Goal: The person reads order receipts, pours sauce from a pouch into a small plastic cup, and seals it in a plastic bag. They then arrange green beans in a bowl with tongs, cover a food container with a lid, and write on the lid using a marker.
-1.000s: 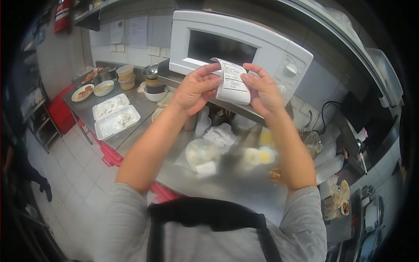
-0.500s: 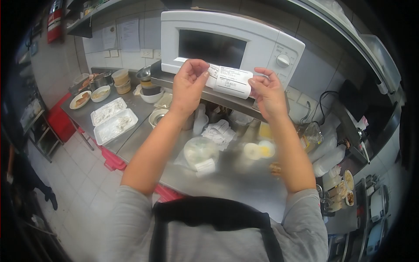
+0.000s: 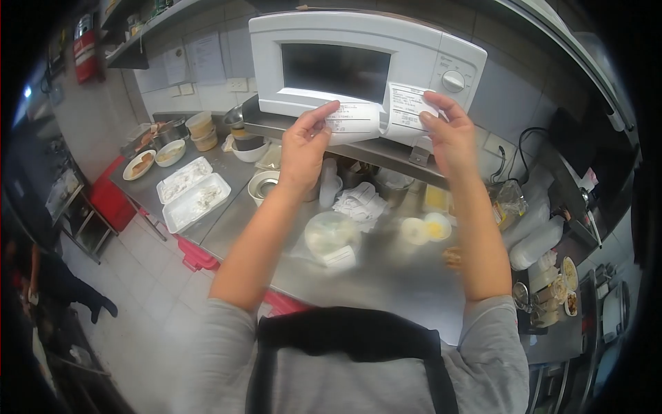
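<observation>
In front of a white microwave oven point(image 3: 431, 52), both my hands hold up printed receipt paper. My left hand point(image 3: 307, 145) pinches one curled receipt section point(image 3: 358, 123) between thumb and fingers. A second receipt section point(image 3: 407, 103) stands more upright, pinched by my right hand point(image 3: 452, 134). The two sections are apart at the top and come close together at their lower edges. Below on the steel counter point(image 3: 303, 279) lies a clear plastic bag point(image 3: 331, 231) with pale green contents and a white slip point(image 3: 340, 258) on it.
An open white foam box point(image 3: 196, 210), oval dishes point(image 3: 140, 166) and stacked tubs point(image 3: 202, 131) occupy the left side. A crumpled white cloth point(image 3: 362, 205) and round yellow-and-white items point(image 3: 434, 226) lie behind the bag. Plastic bottles point(image 3: 538, 245) stand right. Another person's leg point(image 3: 76, 286) shows far left.
The receipt paper, one nearly flat strip before, now shows two angled sections with a gap at the top. My right hand has risen and moved right; the view has shifted slightly.
</observation>
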A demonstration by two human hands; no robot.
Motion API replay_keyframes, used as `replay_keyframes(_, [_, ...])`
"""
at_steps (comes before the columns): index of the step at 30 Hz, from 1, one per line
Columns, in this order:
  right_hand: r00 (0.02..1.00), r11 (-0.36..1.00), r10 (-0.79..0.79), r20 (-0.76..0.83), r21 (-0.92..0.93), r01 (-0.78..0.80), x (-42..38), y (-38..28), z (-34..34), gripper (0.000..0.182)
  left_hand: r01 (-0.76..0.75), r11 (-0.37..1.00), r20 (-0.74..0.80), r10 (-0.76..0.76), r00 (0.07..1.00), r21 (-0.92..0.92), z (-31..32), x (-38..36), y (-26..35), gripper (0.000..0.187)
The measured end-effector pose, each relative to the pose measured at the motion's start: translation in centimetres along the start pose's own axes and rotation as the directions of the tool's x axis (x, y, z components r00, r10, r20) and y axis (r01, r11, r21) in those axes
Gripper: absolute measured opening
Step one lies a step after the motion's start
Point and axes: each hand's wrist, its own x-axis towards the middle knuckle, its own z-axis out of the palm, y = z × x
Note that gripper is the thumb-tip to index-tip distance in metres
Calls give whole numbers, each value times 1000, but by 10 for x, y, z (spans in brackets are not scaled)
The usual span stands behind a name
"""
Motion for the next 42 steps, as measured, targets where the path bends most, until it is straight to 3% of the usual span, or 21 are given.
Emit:
replay_keyframes(3, [999,1000,15,31,-7,-15,-5,-4,1,40,-72,994,1,72,997,82,-3,-1,-3,43])
replay_keyframes(18, [997,999,11,79,-37,-8,-15,1,7,49,-102,986,14,101,995,135,-3,-6,1,43])
replay_keyframes(21, [992,1000,-14,126,-17,16,-20,1,19,51,-15,1000,12,15,1000,-9,5,-6,-3,30])
replay_keyframes(22, [990,999,9,140,-34,-5,-22,1,23,52,71,988,37,-67,997,-136,10,-6,-2,27])
replay_keyframes(25, [982,997,70,177,-49,-63,-27,2,31,54,286,850,134,-253,958,-443,25,-9,12,20])
replay_keyframes(31, [974,986,101,204,109,-125,-30,11,31,55,423,691,217,-368,904,-586,25,-12,9,21])
replay_keyframes(34, [971,972,109,215,182,-149,-31,17,32,55,443,612,270,-358,894,-655,25,-13,4,20])
replay_keyframes(37, [971,971,111,210,185,-151,-32,19,33,55,411,650,244,-335,910,-639,26,-13,3,18])
replay_keyframes(40, [987,987,60,148,136,-81,-32,23,35,54,315,865,100,-300,949,-390,26,-9,1,11])
replay_keyframes(41, [990,995,69,124,68,-78,-32,24,34,53,146,988,-16,-147,989,-51,25,-8,2,9])
replay_keyframes(42, [992,997,77,101,-1,-77,-33,26,32,52,-17,951,-69,41,997,310,23,-7,4,8])
